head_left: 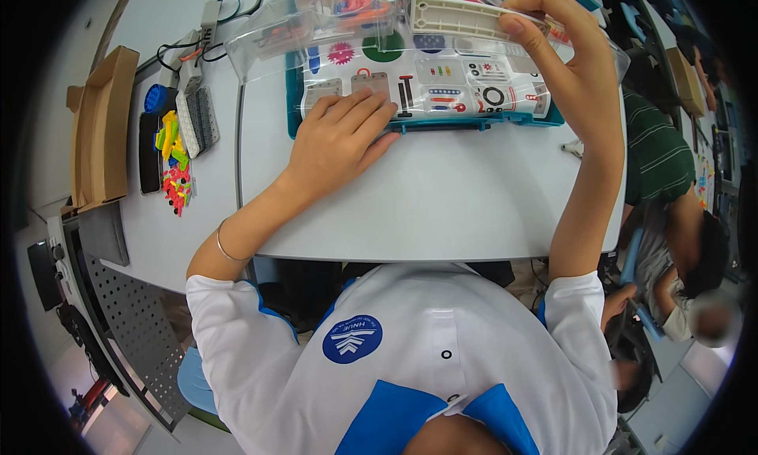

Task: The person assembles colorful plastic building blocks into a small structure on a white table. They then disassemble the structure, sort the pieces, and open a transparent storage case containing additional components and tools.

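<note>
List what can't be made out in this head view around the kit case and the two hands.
- Head view: the sheet under the left hand is covered by its palm.
- Parts inside the blue case are blurred by glare on the clear lid the right hand lifts.
- The case's far end is cut off by the top edge.
- Small coloured pieces on the left table are too small to identify.
</note>
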A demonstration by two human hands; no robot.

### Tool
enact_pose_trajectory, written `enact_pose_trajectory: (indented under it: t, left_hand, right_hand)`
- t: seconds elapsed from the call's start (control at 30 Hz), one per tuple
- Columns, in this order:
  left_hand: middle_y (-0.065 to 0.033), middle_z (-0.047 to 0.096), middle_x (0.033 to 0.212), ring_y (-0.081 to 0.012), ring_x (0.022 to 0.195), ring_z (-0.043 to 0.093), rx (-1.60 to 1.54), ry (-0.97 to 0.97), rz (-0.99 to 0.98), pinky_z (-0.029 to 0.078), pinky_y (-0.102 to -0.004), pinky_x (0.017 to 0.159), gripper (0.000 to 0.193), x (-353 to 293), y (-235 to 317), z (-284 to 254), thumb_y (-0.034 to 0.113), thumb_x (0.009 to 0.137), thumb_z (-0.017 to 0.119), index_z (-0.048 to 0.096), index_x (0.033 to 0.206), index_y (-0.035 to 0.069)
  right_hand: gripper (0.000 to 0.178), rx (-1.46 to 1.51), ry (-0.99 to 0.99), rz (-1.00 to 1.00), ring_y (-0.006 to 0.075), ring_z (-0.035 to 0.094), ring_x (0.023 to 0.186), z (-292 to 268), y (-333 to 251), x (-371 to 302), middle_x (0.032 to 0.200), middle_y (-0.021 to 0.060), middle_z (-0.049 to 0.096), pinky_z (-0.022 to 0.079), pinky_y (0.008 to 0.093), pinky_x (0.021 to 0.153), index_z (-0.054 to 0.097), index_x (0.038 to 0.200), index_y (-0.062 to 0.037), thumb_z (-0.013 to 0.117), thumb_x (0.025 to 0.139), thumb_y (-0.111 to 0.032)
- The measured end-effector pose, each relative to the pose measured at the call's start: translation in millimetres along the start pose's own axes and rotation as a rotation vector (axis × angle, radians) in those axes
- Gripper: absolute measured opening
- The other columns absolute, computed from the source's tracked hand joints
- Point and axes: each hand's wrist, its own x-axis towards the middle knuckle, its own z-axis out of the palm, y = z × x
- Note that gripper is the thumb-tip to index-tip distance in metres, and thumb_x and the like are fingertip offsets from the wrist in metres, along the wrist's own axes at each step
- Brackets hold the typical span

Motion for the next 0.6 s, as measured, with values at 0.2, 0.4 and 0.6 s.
enact_pose_trajectory:
  t: [0.2,0.4,0.6]
  left_hand:
    - [-0.0093,0.072,0.112,-0.0256,0.106,0.068,-0.116,0.021,-0.017,0.049,-0.0397,0.093,0.034,3,-8,0,0.026,0.085,0.078,0.07,0.112,0.007]
    - [-0.0146,0.07,0.123,-0.0315,0.117,0.064,-0.418,-0.147,-0.302,0.047,-0.041,0.104,0.033,11,-29,-20,0.018,0.087,0.076,0.071,0.115,0.002]
    - [-0.0108,0.064,0.138,-0.0292,0.109,0.068,-0.449,-0.384,-0.376,0.054,-0.0359,0.097,0.038,21,-56,-41,0.018,0.083,0.078,0.072,0.119,0.008]
  right_hand:
    - [0.015,0.048,0.019,-0.021,0.0194,0.058,0.08,0,2,1,0.082,0.0078,0.062,0.046,0.0318,0.076,0.067,0.088,0.0005,0.073,0.09,-0.013]
    - [0.015,0.05,0.022,-0.026,0.0194,0.058,0.079,0,3,2,0.082,0.0074,0.062,0.046,0.0319,0.076,0.067,0.088,0.0003,0.072,0.09,-0.014]
    - [0.016,0.015,0.022,-0.022,0.0193,0.057,0.08,1,-9,3,0.081,0.0071,0.062,0.045,0.0321,0.075,0.068,0.088,-0.0002,0.072,0.09,-0.015]
